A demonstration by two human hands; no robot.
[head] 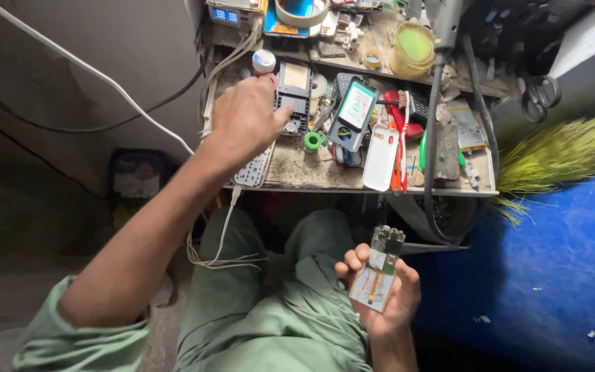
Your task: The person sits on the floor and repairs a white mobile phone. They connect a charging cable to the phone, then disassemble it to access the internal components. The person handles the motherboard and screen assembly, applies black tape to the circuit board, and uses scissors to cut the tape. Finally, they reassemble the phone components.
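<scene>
Right hand point(388, 293): closed around a bare phone circuit board point(378, 271), held face-up over the lap, well below the bench point(297, 172) edge. Left hand point(246, 120): stretched out over the bench, fingers curled on a small red object, grip unclear; a white-capped jar point(264, 61) just beyond it, a black phone frame point(293, 96) just right, a white keypad point(255, 169) beneath. Further right lie a phone with lit screen point(355, 110) and a white cover point(380, 157).

We see a dark phone point(354, 112) on the cluttered workbench point(297, 172), its screen lit green and white. Beyond it at the bench's far-left corner, a small blue display point(226, 14) glows.
</scene>
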